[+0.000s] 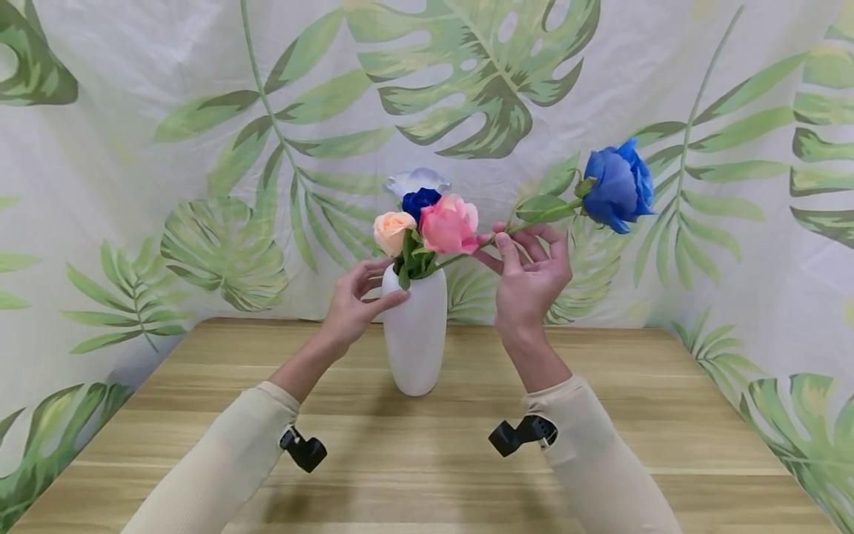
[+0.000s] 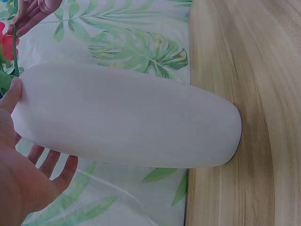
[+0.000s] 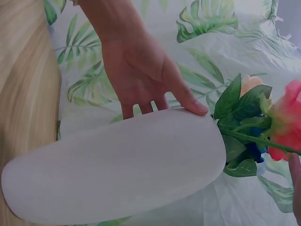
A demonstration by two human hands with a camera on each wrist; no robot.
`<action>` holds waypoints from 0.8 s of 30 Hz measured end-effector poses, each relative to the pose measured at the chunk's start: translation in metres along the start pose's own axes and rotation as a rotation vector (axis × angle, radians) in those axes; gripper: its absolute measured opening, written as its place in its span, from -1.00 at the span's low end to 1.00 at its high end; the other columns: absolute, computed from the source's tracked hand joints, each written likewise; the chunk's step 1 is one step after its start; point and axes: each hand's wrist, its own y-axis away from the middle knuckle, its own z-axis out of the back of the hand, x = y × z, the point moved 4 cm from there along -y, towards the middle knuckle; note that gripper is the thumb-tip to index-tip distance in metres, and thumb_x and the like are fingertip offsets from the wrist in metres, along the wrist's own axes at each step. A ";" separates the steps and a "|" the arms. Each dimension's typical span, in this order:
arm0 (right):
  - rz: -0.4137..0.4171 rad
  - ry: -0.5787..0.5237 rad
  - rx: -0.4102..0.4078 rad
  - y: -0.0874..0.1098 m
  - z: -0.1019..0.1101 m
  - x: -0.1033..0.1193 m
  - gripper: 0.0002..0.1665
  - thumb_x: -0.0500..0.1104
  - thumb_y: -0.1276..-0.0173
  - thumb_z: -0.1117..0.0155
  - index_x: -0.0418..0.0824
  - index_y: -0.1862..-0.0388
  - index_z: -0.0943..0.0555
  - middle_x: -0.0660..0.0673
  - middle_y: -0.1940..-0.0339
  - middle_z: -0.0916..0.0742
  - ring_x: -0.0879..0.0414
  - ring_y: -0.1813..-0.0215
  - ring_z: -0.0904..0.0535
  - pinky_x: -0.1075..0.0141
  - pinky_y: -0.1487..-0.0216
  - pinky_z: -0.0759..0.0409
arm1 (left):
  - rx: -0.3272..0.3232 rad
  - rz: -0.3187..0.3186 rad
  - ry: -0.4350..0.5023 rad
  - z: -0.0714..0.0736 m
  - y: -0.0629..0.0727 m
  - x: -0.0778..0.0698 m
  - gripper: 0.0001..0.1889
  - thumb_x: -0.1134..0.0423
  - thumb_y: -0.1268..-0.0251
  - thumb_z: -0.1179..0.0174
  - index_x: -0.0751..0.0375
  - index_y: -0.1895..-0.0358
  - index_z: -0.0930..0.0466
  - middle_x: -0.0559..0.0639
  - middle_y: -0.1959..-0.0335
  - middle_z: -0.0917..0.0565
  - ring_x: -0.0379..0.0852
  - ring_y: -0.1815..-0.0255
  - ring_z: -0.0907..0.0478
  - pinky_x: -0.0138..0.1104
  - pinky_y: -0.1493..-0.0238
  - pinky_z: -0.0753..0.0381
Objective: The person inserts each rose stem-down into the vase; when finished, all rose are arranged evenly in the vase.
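A white vase (image 1: 415, 334) stands upright on the wooden table. My left hand (image 1: 356, 304) grips its upper left side, thumb on the front near the mouth and fingers round the back. In the vase are a pink rose (image 1: 449, 225), a peach rose (image 1: 394, 232), a dark blue rose (image 1: 420, 202) and a pale white flower (image 1: 417, 182), with green leaves at the rim. To the right, my right hand (image 1: 534, 278) pinches the stem of a large blue rose (image 1: 619, 185). That bloom leans out to the upper right, while its stem slants down to the vase mouth.
The wooden table (image 1: 320, 460) reaches back to a hanging white cloth (image 1: 200, 44) printed with green leaves. Black wrist straps with small cameras sit on the left (image 1: 303, 449) and right (image 1: 523, 434) sleeves.
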 end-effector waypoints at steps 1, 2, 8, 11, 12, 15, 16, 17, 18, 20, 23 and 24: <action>-0.016 -0.001 -0.013 0.000 0.001 -0.001 -0.70 -0.59 -0.32 -0.32 -0.28 0.14 -0.52 -0.25 0.35 -0.78 0.02 0.37 -0.77 0.01 0.26 -0.79 | 0.002 -0.001 0.000 0.000 0.000 0.000 -0.44 0.47 -0.33 -0.36 0.42 -0.36 -0.42 0.22 -0.41 -0.49 0.18 -0.35 -0.50 -0.17 -0.25 -0.63; -0.034 0.001 -0.027 0.000 0.001 -0.003 -0.70 -0.58 -0.33 -0.33 -0.27 0.14 -0.52 -0.24 0.35 -0.78 0.01 0.36 -0.77 0.00 0.25 -0.79 | 0.004 0.000 -0.003 0.000 0.000 0.000 -0.44 0.47 -0.33 -0.35 0.41 -0.37 -0.42 0.22 -0.41 -0.49 0.17 -0.35 -0.50 -0.16 -0.26 -0.62; -0.163 -0.009 -0.135 0.002 0.006 -0.011 -0.71 -0.54 -0.35 -0.34 -0.24 0.18 -0.49 -0.20 0.35 -0.76 -0.01 0.29 -0.79 -0.04 0.21 -0.79 | 0.009 -0.001 -0.010 0.000 0.000 0.001 -0.44 0.45 -0.34 -0.35 0.39 -0.38 -0.42 0.22 -0.40 -0.50 0.17 -0.36 -0.50 -0.05 -0.30 -0.59; -0.214 -0.019 -0.161 0.005 0.008 -0.015 -0.72 -0.55 -0.36 -0.32 -0.26 0.16 -0.49 -0.21 0.35 -0.76 -0.01 0.29 -0.78 -0.03 0.23 -0.79 | 0.010 0.000 -0.011 0.000 0.000 0.001 -0.44 0.44 -0.34 -0.35 0.39 -0.38 -0.42 0.21 -0.41 -0.50 0.16 -0.36 -0.51 -0.05 -0.30 -0.59; -0.224 -0.023 -0.163 0.006 0.008 -0.016 -0.73 -0.55 -0.36 -0.31 -0.27 0.16 -0.48 -0.21 0.35 -0.76 -0.01 0.29 -0.79 -0.02 0.24 -0.79 | 0.010 0.000 -0.012 0.000 0.000 0.000 -0.44 0.44 -0.34 -0.35 0.39 -0.37 -0.42 0.20 -0.41 -0.50 0.16 -0.35 -0.51 -0.05 -0.30 -0.59; -0.239 -0.017 -0.160 0.008 0.009 -0.019 -0.74 -0.54 -0.37 -0.31 -0.27 0.16 -0.48 -0.21 0.36 -0.75 0.00 0.30 -0.78 0.00 0.27 -0.79 | 0.008 -0.001 -0.010 0.000 0.000 0.000 -0.44 0.44 -0.34 -0.35 0.39 -0.37 -0.42 0.20 -0.41 -0.50 0.16 -0.35 -0.51 -0.06 -0.29 -0.60; -0.241 -0.012 -0.156 0.008 0.008 -0.020 -0.74 -0.53 -0.37 -0.31 -0.27 0.17 -0.48 -0.20 0.37 -0.75 0.01 0.31 -0.78 0.01 0.27 -0.79 | 0.006 -0.002 -0.010 0.000 0.000 0.000 -0.44 0.45 -0.34 -0.35 0.39 -0.37 -0.43 0.20 -0.40 -0.50 0.15 -0.35 -0.51 -0.06 -0.28 -0.61; -0.244 -0.008 -0.154 0.008 0.008 -0.021 -0.74 -0.53 -0.38 -0.31 -0.26 0.18 -0.48 -0.20 0.37 -0.75 0.01 0.31 -0.78 0.01 0.28 -0.80 | 0.006 -0.002 -0.010 0.000 0.000 0.000 -0.44 0.45 -0.34 -0.35 0.38 -0.37 -0.43 0.20 -0.40 -0.50 0.15 -0.34 -0.52 -0.07 -0.28 -0.61; -0.246 -0.001 -0.153 0.009 0.008 -0.022 -0.75 -0.52 -0.38 -0.32 -0.27 0.17 -0.49 -0.19 0.37 -0.74 0.02 0.31 -0.78 0.02 0.28 -0.80 | 0.005 -0.002 -0.009 -0.001 0.000 0.000 -0.44 0.45 -0.34 -0.36 0.38 -0.37 -0.43 0.20 -0.40 -0.50 0.15 -0.34 -0.52 -0.07 -0.28 -0.61; -0.256 0.009 -0.146 0.011 0.007 -0.025 -0.76 -0.51 -0.38 -0.32 -0.27 0.18 -0.49 -0.19 0.37 -0.73 0.01 0.32 -0.78 0.03 0.29 -0.80 | 0.005 0.000 -0.009 -0.001 0.000 0.000 -0.44 0.45 -0.34 -0.36 0.38 -0.38 -0.43 0.20 -0.40 -0.50 0.15 -0.34 -0.52 -0.07 -0.28 -0.61; -0.263 -0.001 -0.132 0.015 0.005 -0.031 -0.74 -0.54 -0.35 -0.33 -0.26 0.20 -0.49 -0.17 0.39 -0.72 0.00 0.33 -0.80 0.03 0.29 -0.80 | 0.004 0.002 -0.010 0.000 0.000 0.000 -0.44 0.45 -0.34 -0.36 0.38 -0.38 -0.43 0.20 -0.41 -0.50 0.16 -0.34 -0.52 -0.06 -0.30 -0.60; -0.261 -0.004 -0.126 0.016 0.004 -0.032 -0.72 -0.55 -0.35 -0.33 -0.25 0.21 -0.49 -0.16 0.39 -0.71 0.00 0.34 -0.80 0.03 0.29 -0.79 | 0.004 0.002 -0.008 0.000 0.000 0.001 -0.44 0.45 -0.34 -0.35 0.38 -0.38 -0.43 0.19 -0.42 -0.49 0.16 -0.35 -0.51 -0.06 -0.30 -0.60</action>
